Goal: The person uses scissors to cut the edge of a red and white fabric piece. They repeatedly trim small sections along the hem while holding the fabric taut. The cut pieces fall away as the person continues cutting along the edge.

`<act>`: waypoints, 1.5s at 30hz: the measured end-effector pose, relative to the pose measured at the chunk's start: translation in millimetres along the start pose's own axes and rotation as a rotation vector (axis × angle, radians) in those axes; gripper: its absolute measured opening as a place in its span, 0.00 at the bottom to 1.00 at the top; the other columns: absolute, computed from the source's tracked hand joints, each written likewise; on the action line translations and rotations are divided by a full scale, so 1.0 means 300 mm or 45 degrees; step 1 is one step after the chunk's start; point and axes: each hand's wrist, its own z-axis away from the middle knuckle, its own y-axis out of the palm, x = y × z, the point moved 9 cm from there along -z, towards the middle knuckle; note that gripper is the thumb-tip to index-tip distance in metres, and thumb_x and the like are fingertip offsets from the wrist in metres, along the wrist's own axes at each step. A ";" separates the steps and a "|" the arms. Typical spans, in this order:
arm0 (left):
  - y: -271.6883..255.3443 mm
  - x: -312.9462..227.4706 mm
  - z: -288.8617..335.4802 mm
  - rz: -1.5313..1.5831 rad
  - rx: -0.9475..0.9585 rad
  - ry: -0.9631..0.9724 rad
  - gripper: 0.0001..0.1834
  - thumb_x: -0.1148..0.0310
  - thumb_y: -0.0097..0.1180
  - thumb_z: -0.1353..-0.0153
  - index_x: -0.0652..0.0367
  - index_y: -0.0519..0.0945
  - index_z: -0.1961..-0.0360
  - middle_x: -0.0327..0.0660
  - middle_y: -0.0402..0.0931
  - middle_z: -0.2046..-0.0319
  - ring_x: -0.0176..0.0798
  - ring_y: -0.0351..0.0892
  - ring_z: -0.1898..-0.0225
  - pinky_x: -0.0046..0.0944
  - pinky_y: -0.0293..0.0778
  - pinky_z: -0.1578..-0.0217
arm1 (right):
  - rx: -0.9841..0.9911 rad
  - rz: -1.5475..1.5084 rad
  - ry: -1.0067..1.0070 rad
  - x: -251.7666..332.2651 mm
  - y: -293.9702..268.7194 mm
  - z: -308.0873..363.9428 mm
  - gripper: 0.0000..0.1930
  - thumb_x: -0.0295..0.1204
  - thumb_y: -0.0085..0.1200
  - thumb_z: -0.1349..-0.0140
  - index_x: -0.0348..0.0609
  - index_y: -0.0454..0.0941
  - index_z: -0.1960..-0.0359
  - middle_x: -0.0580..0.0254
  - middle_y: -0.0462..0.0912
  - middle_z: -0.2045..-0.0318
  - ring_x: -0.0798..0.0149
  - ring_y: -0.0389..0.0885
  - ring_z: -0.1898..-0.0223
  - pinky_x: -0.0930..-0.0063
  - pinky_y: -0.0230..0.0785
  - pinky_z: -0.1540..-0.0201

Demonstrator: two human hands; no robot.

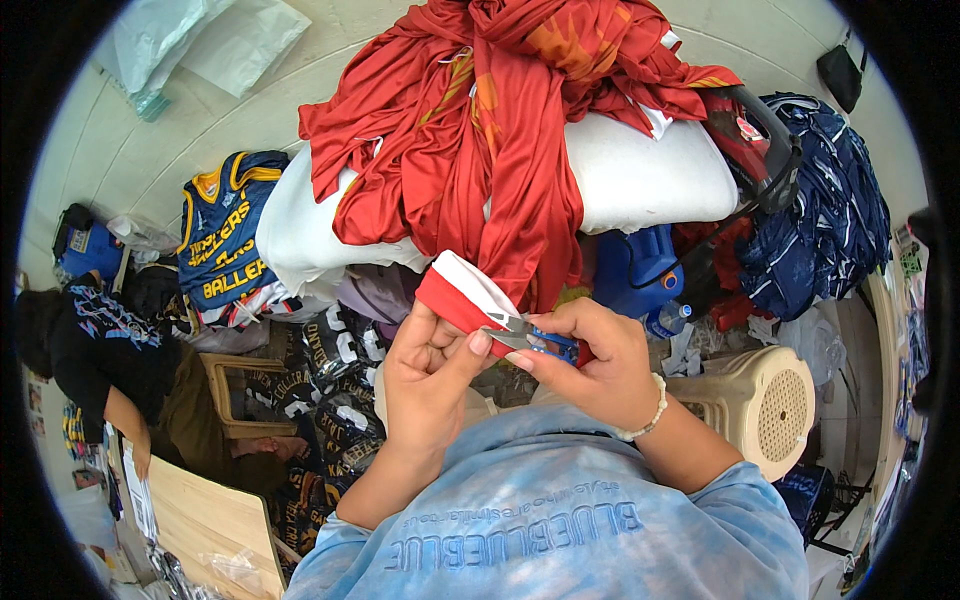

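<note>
My left hand (430, 370) pinches a folded band of red and white cloth (450, 300) between thumb and fingers, in front of my chest. My right hand (605, 365) is closed around small thread snips with blue handles (556, 343). Their metal blades lie against the lower edge of the cloth, close to my left thumb. Part of the cloth behind the blades and right fingers is hidden. Just beyond my hands, a heap of red jerseys (490, 150) hangs over a white padded board (645, 175).
Dark blue garments (815, 210) hang at the right, beside what looks like an iron (750, 140). A cream plastic stool (780, 410) stands near my right elbow, a blue jug (640, 270) under the board. At left, another person (90, 350) works by a wooden table (210, 515).
</note>
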 end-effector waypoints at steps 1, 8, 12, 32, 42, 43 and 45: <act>0.003 -0.003 0.001 -0.009 0.006 0.014 0.26 0.82 0.51 0.39 0.66 0.62 0.39 0.46 0.76 0.52 0.36 0.77 0.52 0.36 0.75 0.51 | -0.001 0.005 -0.004 0.002 0.000 0.000 0.14 0.32 0.68 0.50 0.37 0.78 0.67 0.57 0.80 0.76 0.67 0.80 0.77 0.76 0.69 0.75; 0.002 0.001 0.003 -0.047 -0.023 -0.007 0.27 0.81 0.52 0.39 0.67 0.62 0.39 0.46 0.76 0.52 0.35 0.77 0.52 0.34 0.74 0.51 | -0.013 0.107 -0.099 0.006 -0.003 -0.001 0.14 0.32 0.66 0.48 0.37 0.77 0.67 0.58 0.79 0.77 0.68 0.77 0.79 0.76 0.68 0.76; -0.005 0.004 0.002 -0.061 -0.029 -0.012 0.27 0.81 0.52 0.39 0.67 0.62 0.38 0.45 0.76 0.52 0.34 0.77 0.51 0.33 0.73 0.50 | -0.055 -0.180 0.176 -0.077 0.002 0.012 0.13 0.31 0.65 0.46 0.37 0.76 0.66 0.64 0.78 0.76 0.75 0.74 0.76 0.79 0.67 0.72; -0.033 0.013 -0.015 0.010 -0.112 0.048 0.27 0.81 0.53 0.40 0.61 0.63 0.39 0.44 0.76 0.53 0.36 0.77 0.51 0.38 0.76 0.51 | -0.091 -0.291 0.143 -0.109 0.008 0.046 0.18 0.33 0.67 0.48 0.38 0.73 0.62 0.63 0.77 0.74 0.75 0.72 0.77 0.80 0.65 0.74; -0.020 0.022 -0.011 0.042 -0.075 -0.008 0.27 0.81 0.52 0.39 0.60 0.62 0.38 0.45 0.76 0.53 0.38 0.78 0.52 0.39 0.78 0.52 | -0.042 0.060 -0.106 -0.041 0.003 0.027 0.18 0.35 0.70 0.52 0.37 0.77 0.67 0.58 0.79 0.75 0.66 0.77 0.79 0.76 0.68 0.76; -0.017 0.024 -0.009 0.039 -0.068 -0.006 0.27 0.81 0.52 0.39 0.60 0.62 0.38 0.45 0.76 0.53 0.38 0.78 0.52 0.39 0.78 0.52 | -0.036 0.060 -0.111 -0.037 0.003 0.025 0.18 0.35 0.70 0.52 0.37 0.77 0.66 0.58 0.79 0.75 0.66 0.78 0.78 0.76 0.68 0.75; -0.012 0.027 -0.004 0.034 -0.057 0.002 0.27 0.81 0.52 0.39 0.60 0.61 0.38 0.45 0.76 0.53 0.38 0.78 0.52 0.39 0.78 0.52 | -0.006 0.060 -0.113 -0.030 0.005 0.021 0.17 0.34 0.70 0.52 0.37 0.77 0.66 0.58 0.79 0.75 0.66 0.78 0.77 0.75 0.69 0.74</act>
